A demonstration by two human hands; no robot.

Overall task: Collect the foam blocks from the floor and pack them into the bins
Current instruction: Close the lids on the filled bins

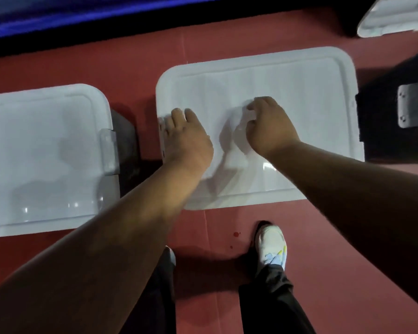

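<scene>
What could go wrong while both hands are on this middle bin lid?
The left hand rests at the left edge of the lid, so its fingers could get pinched if it snaps down. The right hand touches only near the middle, so the right side may not seat. The shoe stands close to the lid's front; a step forward might bump it.

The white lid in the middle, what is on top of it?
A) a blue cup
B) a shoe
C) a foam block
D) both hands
D: the left hand and the right hand both rest on the white lid, the left one at its edge.
</scene>
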